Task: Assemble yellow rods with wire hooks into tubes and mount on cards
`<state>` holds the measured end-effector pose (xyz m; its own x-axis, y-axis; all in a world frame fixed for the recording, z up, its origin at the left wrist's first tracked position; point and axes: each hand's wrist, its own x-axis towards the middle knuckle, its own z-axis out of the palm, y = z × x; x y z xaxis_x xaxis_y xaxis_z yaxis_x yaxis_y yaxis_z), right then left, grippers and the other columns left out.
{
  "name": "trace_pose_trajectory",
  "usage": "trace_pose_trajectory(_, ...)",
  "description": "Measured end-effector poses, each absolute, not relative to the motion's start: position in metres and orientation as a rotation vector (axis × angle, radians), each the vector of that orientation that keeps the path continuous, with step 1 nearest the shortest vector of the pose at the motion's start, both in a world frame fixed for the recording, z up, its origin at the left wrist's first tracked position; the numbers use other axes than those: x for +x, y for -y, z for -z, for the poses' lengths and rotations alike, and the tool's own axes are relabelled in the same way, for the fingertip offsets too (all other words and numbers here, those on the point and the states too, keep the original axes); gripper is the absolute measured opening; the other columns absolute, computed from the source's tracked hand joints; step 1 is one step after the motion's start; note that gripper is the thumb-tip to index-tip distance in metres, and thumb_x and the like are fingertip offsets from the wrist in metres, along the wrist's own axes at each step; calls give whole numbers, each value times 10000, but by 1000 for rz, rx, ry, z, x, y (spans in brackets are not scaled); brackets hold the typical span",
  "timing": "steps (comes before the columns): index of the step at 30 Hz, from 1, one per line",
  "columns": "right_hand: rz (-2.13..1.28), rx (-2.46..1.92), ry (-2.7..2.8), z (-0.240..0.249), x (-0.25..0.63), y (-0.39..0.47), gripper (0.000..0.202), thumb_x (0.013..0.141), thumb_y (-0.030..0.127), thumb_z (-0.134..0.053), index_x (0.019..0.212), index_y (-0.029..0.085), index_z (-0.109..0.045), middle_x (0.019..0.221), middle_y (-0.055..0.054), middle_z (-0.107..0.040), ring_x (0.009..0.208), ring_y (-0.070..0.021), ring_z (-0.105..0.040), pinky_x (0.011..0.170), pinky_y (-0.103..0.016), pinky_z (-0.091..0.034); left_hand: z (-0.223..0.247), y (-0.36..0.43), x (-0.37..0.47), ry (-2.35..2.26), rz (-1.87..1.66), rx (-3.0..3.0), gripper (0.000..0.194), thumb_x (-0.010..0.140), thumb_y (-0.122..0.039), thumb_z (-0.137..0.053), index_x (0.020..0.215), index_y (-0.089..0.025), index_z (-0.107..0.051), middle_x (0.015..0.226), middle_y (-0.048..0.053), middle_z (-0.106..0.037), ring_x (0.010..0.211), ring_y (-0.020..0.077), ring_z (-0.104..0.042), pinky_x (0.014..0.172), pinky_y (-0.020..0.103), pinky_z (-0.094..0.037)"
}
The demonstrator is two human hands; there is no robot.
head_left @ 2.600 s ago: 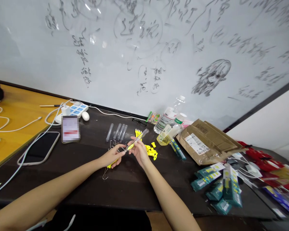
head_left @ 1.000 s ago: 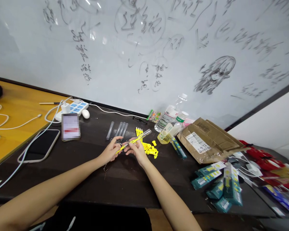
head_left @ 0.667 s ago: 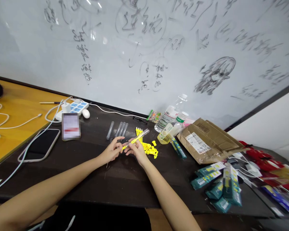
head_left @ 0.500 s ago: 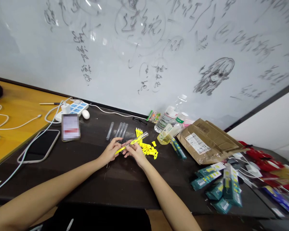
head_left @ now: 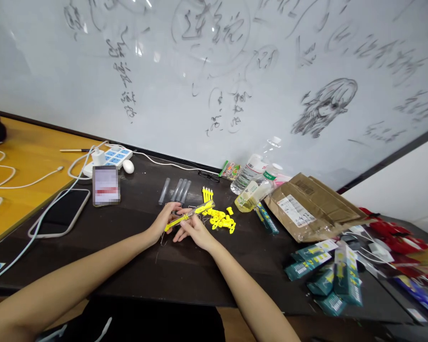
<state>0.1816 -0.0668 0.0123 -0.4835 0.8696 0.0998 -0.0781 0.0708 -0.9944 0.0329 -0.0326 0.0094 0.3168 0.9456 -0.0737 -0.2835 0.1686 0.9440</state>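
Note:
Between both hands lies a slim yellow stick (head_left: pixel 176 222), slanted up to the right, with a clear tube (head_left: pixel 204 207) over its upper part. My left hand (head_left: pixel 160 224) is closed around the stick's lower end. My right hand (head_left: pixel 197 233) pinches it near the tube's lower end, the other fingers loosely curled below. Thin bent wires (head_left: pixel 162 239) show under the left hand. Several clear tubes (head_left: pixel 181 191) lie just beyond the hands. To the right are several yellow sticks with metal tips (head_left: pixel 207 194) and a pile of small yellow plastic parts (head_left: pixel 221 221).
Bottles (head_left: pixel 251 192), a brown parcel (head_left: pixel 306 206) and green packets (head_left: pixel 333 278) occupy the right side. At left are a phone (head_left: pixel 60 213), a second device with a lit screen (head_left: pixel 106 185), a power strip (head_left: pixel 116 156) and white cables. A whiteboard (head_left: pixel 157 95) rises behind the table.
The yellow stick now reaches close to the clear tube's far end, where an empty length showed before. Both hands, with the stick, have shifted slightly left. The camera view moved a little.

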Motion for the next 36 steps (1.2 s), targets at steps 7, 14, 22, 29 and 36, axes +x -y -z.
trace_pose_trajectory(7, -1493, -845, 1463, -7, 183, 63, 337, 839, 437, -544, 1049, 220, -393, 804, 9, -608, 617, -121, -655, 515, -252, -556, -19, 32, 31, -792, -1019, 926, 395, 866, -469, -441, 1082, -154, -539, 1156, 139, -551, 839, 195, -620, 292, 130, -316)
trace_pose_trajectory(14, -1561, -797, 1480, -10, 180, 65, 318, 850, 426, -532, 1043, 234, -368, 715, 47, -589, 483, -81, -587, 484, -264, -563, -23, 36, 31, -787, -999, 921, 397, 885, -464, -414, 1078, -145, -550, 1187, 145, -552, 814, 187, -621, 293, 135, -323)
trace_pose_trajectory(22, -1508, -795, 1332, -9, 186, 59, 275, 850, 428, -529, 990, 249, -374, 742, 67, -580, 397, -22, -451, 476, -278, -576, -21, 37, 31, -736, -925, 923, 304, 838, -409, -507, 1041, -186, -550, 1233, 102, -519, 864, 189, -607, 492, 220, -506)
trace_pose_trajectory(29, -1407, -846, 1195, -14, 199, 51, 304, 827, 456, -545, 961, 255, -359, 709, 81, -563, 371, -16, -387, 433, -249, -552, -13, 35, 29, -693, -804, 1052, 317, 807, -325, -538, 1095, -200, -492, 938, 47, -630, 797, 170, -663, 730, 317, -521)
trace_pose_trajectory(36, -1412, -889, 1123, -19, 202, 51, 316, 803, 457, -577, 928, 254, -370, 623, 109, -475, 370, -16, -335, 406, -226, -529, -8, 33, 30, -584, -841, 1230, 462, 679, -177, -668, 1096, -212, -473, 955, 32, -620, 776, 151, -660, 770, 321, -503)
